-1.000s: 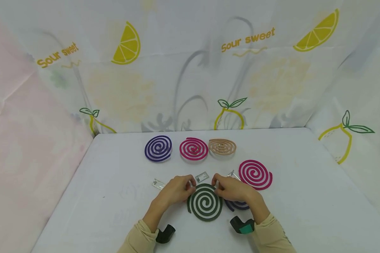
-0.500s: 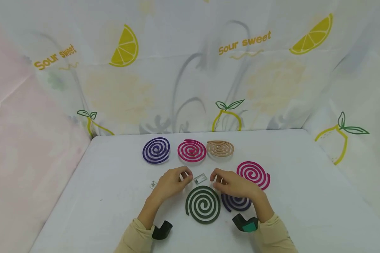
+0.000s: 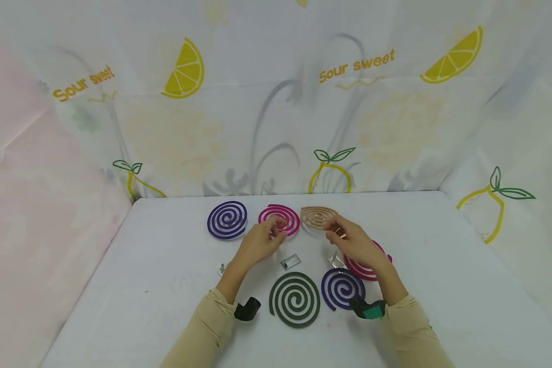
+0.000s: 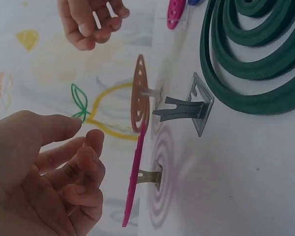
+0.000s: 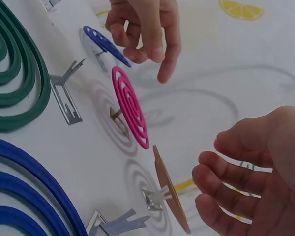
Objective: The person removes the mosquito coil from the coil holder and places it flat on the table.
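left hand (image 3: 259,244) + right hand (image 3: 359,246): fingers loosely bent, gripping nada | clocking off the bare metal stand (image 4: 184,110): raised pink coil (image 5: 130,105) 12ish, raised tan coil (image 5: 171,189) 1, green coil (image 3: 296,300) 6, purple coil (image 3: 342,290) 4, wrist cam (image 3: 367,308) partly blocking it | backdrop (image 3: 239,138) reads "Sour sweet" twice

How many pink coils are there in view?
2. The back pink coil is between the back purple coil and the tan coil; the front pink coil is partly hidden by the right hand.

Farther from the green coil (image 3: 295,300), the left hand (image 3: 259,240) is now near the rear pink coil (image 5: 129,105), the right hand (image 3: 356,243) near the tan coil (image 3: 316,217); more of the front blue coil (image 3: 343,289) shows.
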`<state>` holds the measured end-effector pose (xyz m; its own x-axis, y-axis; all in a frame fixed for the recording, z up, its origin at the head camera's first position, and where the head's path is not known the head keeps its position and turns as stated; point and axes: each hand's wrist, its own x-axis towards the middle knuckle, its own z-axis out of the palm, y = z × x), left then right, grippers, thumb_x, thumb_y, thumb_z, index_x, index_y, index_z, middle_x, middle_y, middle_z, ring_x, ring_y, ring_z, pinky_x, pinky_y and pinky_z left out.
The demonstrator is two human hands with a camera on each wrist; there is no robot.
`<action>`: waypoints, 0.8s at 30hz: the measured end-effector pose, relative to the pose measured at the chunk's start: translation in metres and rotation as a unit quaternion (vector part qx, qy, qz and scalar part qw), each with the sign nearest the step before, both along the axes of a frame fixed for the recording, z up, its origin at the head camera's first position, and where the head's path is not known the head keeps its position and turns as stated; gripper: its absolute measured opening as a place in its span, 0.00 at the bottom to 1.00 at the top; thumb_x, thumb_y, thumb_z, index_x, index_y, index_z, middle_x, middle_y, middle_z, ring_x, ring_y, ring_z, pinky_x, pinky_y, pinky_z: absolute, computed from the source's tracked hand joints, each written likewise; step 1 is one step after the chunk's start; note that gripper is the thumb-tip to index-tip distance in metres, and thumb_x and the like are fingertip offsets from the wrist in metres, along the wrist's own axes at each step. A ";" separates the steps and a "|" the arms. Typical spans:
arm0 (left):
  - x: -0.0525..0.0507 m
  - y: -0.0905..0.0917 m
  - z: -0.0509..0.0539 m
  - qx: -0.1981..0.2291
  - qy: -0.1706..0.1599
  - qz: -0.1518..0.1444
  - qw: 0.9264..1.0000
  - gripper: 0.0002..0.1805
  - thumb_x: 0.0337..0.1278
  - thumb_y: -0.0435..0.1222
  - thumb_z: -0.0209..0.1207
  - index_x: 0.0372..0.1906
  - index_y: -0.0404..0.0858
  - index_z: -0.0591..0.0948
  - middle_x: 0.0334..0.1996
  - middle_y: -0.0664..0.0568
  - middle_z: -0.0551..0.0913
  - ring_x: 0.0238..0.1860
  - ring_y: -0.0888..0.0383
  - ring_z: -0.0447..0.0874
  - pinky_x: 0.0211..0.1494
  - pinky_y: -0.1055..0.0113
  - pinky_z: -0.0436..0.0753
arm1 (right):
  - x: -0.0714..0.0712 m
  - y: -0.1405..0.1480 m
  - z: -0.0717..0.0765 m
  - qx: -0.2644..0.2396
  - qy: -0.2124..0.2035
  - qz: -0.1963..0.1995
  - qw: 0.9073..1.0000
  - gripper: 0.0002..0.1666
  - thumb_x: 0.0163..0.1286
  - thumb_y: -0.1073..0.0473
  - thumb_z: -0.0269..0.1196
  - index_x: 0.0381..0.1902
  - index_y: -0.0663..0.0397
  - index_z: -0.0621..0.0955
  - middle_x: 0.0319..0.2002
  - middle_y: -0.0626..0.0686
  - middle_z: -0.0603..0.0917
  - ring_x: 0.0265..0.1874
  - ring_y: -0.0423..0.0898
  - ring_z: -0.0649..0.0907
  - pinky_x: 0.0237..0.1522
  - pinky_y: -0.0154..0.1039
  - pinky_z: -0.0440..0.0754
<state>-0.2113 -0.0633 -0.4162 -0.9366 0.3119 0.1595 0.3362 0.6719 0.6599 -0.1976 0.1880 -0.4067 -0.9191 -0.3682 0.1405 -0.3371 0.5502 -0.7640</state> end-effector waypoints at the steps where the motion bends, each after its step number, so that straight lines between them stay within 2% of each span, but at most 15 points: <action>1: -0.003 0.001 0.001 0.000 0.001 0.002 1.000 0.15 0.59 0.39 0.59 0.50 0.41 0.78 0.29 0.53 0.83 0.27 0.61 0.79 0.30 0.67 0.75 | -0.004 0.002 0.000 -0.005 0.002 -0.007 1.000 0.09 0.68 0.65 0.56 0.45 0.63 0.74 0.38 0.57 0.80 0.34 0.47 0.80 0.34 0.32 0.78; 5: -0.011 0.003 0.003 -0.008 0.005 0.009 1.000 0.17 0.59 0.39 0.58 0.52 0.40 0.78 0.29 0.52 0.84 0.26 0.60 0.79 0.28 0.67 0.74 | -0.018 0.008 -0.002 -0.010 -0.004 -0.043 0.999 0.12 0.69 0.66 0.55 0.47 0.66 0.73 0.38 0.62 0.80 0.32 0.51 0.81 0.30 0.32 0.76; 10: -0.016 0.005 0.001 -0.019 0.013 0.013 1.000 0.20 0.59 0.40 0.58 0.56 0.39 0.76 0.29 0.53 0.83 0.26 0.59 0.78 0.29 0.67 0.74 | -0.026 0.016 -0.005 -0.015 -0.026 -0.094 0.995 0.14 0.69 0.64 0.54 0.51 0.66 0.71 0.38 0.65 0.80 0.33 0.56 0.81 0.28 0.32 0.76; 14: -0.021 0.009 0.000 -0.022 0.013 0.013 1.000 0.23 0.59 0.40 0.58 0.59 0.39 0.75 0.28 0.54 0.82 0.29 0.58 0.79 0.32 0.65 0.75 | -0.035 0.020 -0.008 -0.014 -0.054 -0.123 0.991 0.18 0.69 0.63 0.53 0.54 0.67 0.69 0.40 0.66 0.79 0.34 0.54 0.81 0.30 0.33 0.77; 20: -0.030 0.016 -0.004 -0.023 -0.011 0.013 1.000 0.25 0.60 0.40 0.56 0.62 0.40 0.73 0.25 0.56 0.79 0.24 0.62 0.73 0.27 0.68 0.71 | -0.049 0.026 -0.012 -0.008 -0.103 -0.169 0.980 0.23 0.70 0.60 0.51 0.59 0.67 0.66 0.43 0.63 0.76 0.38 0.54 0.80 0.32 0.33 0.77; 24: -0.035 0.023 -0.007 -0.019 -0.022 0.007 1.000 0.26 0.60 0.40 0.56 0.63 0.38 0.72 0.21 0.57 0.78 0.21 0.64 0.70 0.24 0.71 0.68 | -0.054 0.028 -0.015 0.008 -0.126 -0.177 0.976 0.26 0.70 0.58 0.51 0.61 0.67 0.65 0.45 0.65 0.75 0.38 0.53 0.80 0.32 0.33 0.78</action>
